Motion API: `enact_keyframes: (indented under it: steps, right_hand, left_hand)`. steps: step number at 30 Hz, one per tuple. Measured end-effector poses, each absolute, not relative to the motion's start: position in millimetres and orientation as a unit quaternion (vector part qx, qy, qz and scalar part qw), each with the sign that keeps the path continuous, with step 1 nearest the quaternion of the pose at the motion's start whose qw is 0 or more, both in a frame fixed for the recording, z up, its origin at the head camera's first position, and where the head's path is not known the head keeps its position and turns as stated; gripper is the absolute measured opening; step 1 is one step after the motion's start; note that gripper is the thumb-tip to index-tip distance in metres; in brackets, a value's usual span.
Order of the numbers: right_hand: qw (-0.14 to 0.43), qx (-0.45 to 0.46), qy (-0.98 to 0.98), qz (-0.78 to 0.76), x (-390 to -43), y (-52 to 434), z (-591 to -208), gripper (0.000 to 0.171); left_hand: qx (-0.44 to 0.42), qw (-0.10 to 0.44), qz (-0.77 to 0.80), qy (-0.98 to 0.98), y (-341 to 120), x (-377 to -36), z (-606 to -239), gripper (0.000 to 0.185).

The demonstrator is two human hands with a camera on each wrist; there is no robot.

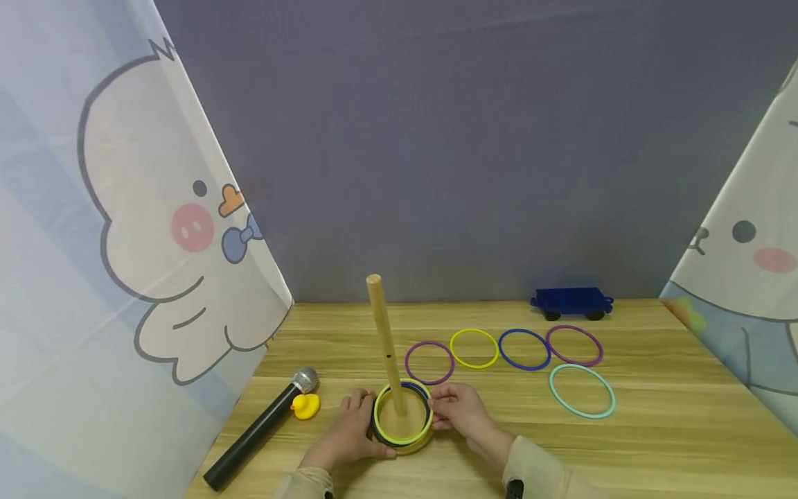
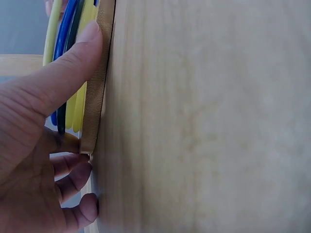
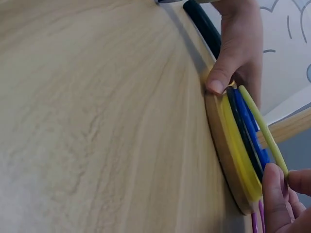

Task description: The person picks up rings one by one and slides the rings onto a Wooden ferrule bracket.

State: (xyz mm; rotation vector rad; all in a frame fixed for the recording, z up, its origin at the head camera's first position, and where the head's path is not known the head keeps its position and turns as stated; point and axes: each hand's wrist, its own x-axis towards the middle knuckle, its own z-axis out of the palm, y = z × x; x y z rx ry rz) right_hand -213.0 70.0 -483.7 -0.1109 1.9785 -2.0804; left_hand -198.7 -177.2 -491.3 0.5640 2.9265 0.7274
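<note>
Base: a round wooden base (image 1: 404, 443) with an upright peg (image 1: 386, 343) stands at the near edge of the table (image 1: 654, 443), rings stacked on it.
Left hand: the left hand (image 1: 349, 433) holds the base's left side, thumb pressed to its rim, fingers (image 2: 73, 182) curled beside it.
Right hand: the right hand (image 1: 458, 409) pinches the top yellow-green ring (image 1: 382, 430) at its right edge.
Loose rings: five lie well apart behind on the right.
Left of base: microphone (image 1: 262, 430), rubber duck (image 1: 305, 405).
</note>
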Motion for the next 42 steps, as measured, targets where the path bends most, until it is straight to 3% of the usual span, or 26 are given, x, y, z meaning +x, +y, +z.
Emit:
enact_keyframes:
  steps: [20,42]
  right_hand:
    - [0.12,-0.029,0.695,-0.708,-215,71,-493,0.015]
    - [0.151,-0.063,0.718,-0.676,-212,136,-478,0.021]
  left_hand:
    - [0.176,0.054,0.255,0.949,-174,-197,-490,0.117]
    - [0.18,0.047,0.239,0.953,-177,-200,-488,0.115]
